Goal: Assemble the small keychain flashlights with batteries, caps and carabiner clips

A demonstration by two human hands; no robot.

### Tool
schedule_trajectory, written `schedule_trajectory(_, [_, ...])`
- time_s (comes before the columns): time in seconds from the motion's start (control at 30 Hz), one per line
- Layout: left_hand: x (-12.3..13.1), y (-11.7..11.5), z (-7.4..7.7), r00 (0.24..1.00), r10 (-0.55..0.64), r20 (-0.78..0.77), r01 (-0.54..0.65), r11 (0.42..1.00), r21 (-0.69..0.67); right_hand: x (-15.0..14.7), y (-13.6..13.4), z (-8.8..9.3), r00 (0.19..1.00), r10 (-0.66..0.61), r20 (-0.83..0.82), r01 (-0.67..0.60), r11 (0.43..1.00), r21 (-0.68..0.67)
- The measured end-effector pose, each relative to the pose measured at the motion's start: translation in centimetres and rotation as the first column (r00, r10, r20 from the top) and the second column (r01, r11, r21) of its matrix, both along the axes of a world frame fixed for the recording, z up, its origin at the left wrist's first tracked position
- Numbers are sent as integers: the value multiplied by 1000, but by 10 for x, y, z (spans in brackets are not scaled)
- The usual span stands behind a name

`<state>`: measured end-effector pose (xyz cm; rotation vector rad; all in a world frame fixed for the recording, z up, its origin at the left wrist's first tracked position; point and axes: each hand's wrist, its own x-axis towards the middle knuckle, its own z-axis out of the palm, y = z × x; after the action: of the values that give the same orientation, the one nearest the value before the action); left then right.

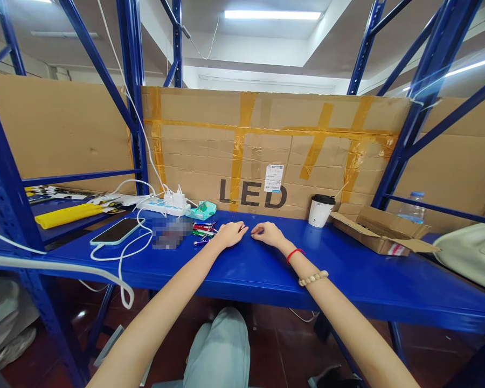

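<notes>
My left hand (pixel 230 235) rests on the blue table, its fingers closed. A small dark reddish bit shows at its fingertips, too small to name. Just to the right, my right hand (pixel 269 234) has its fingers curled together in a pinch; whatever is between them, if anything, cannot be made out. The two hands are close but apart. Beside my left hand lies a pile of several colourful pens (pixel 203 231), red, green and blue. Behind the pens sits a green soft packet (pixel 202 210).
On the left are a phone (pixel 116 231) with a white cable, a power strip (pixel 156 206) with plugs, and a yellow roll (pixel 70 214). A lidded paper cup (pixel 320 211), an open cardboard box (pixel 382 233) and a water bottle (pixel 413 209) stand right. Taped cardboard (pixel 210 156) walls the back.
</notes>
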<state>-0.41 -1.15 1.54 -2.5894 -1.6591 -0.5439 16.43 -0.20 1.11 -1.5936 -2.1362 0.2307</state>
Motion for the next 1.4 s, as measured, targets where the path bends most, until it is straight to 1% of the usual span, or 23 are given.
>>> schedule_trajectory(0.33, [0, 1, -1, 1000, -14, -1, 14, 1000, -6, 2, 1, -1, 1000, -21, 18, 21, 1000, 10])
schedule_trajectory(0.6, [-1, 2, -1, 1000, -26, 4, 26, 1000, -10, 3, 3, -3, 997, -63, 38, 61, 997, 54])
schedule_trajectory(0.77, [-1, 3, -1, 1000, -30, 8, 30, 1000, -8, 3, 5, -5, 994, -110, 8, 109, 991, 81])
schedule_trajectory(0.97, [-2, 5, -2, 999, -33, 8, 33, 999, -7, 5, 9, -7, 973, -207, -102, 218, 970, 106])
schedule_trajectory(1.07, [-2, 5, -3, 999, -35, 11, 35, 999, -7, 4, 11, -9, 964, -197, -177, 222, 966, 133])
schedule_trajectory(1.17, [-2, 4, -2, 999, -36, 12, 36, 999, -9, 3, 11, -7, 945, -169, -282, 229, 953, 197])
schedule_trajectory(1.3, [-2, 4, -2, 999, -35, 12, 35, 999, -16, 7, 13, -3, 881, -151, -448, 291, 920, 262])
schedule_trajectory(1.4, [-2, 4, -2, 999, -34, 14, 34, 999, -22, 14, 19, -3, 800, -165, -577, 359, 902, 240])
